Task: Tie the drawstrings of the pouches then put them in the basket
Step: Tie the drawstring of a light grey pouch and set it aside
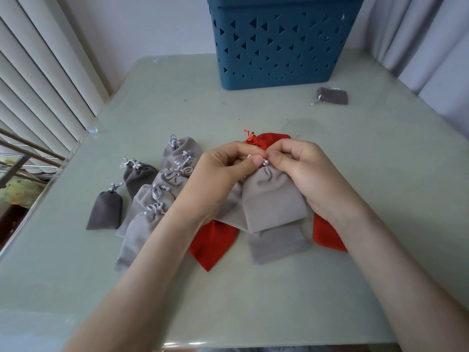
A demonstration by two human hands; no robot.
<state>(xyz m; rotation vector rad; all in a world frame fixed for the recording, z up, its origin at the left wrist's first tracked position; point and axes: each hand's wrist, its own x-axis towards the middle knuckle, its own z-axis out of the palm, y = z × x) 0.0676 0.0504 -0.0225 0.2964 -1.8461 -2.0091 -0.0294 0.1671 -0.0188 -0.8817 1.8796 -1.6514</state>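
From my seat, far left on the desk I see a dark grey pouch with its cord knotted. Beside it lies an overlapping row of tied grey pouches, necks gathered and pointing away from me.

Next comes my left hand, fingers curled and pinching the drawstring at the neck of the light grey pouch I am working on. That pouch lies on top of a loose heap of grey and red pouches at the middle of the desk. My right hand meets the left over the neck and pinches the same cord; the two hands touch.

I judge the pouch light, limp and velvety. The cloth would slip and bunch, so the place to take hold is the cord close to the puckered neck. The cord looks thin and slick, so a knot will want firm tension.

Behind stands the blue basket, and right of it lies a stray dark pouch.
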